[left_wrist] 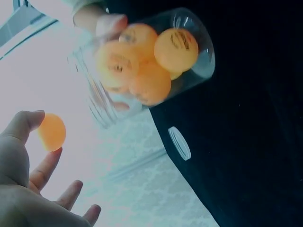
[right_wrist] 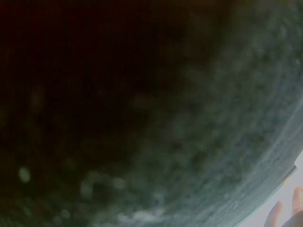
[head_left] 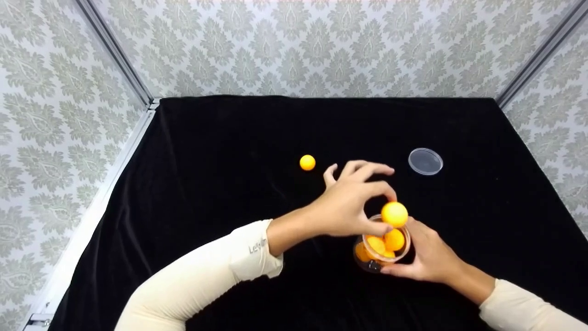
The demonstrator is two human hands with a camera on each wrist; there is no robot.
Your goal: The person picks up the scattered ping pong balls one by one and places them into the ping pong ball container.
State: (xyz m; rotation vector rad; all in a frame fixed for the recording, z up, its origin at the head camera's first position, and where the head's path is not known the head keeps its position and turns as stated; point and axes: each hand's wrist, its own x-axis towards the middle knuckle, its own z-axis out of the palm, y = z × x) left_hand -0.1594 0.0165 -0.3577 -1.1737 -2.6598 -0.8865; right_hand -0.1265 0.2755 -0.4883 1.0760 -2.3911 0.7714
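Between thumb and index finger, my left hand (head_left: 351,200) pinches an orange ping-pong ball (head_left: 394,214); its other fingers are spread. That ball is over the mouth of a clear plastic jar (head_left: 359,260), which my right hand (head_left: 434,253) grips from the side. Several more orange ping-pong balls (head_left: 393,240) are inside the jar, and the left wrist view shows dark print on some, such as the upper right ball (left_wrist: 176,50). Dark blur fills most of the right wrist view, with a few fingertips (right_wrist: 274,215) at its lower right corner.
One loose orange ball (head_left: 307,162) lies on the black cloth (head_left: 220,151), beyond my left hand. Farther right lies a clear round lid (head_left: 426,161). Patterned panels (head_left: 294,50) with metal frame bars (head_left: 117,48) stand along the back and sides.
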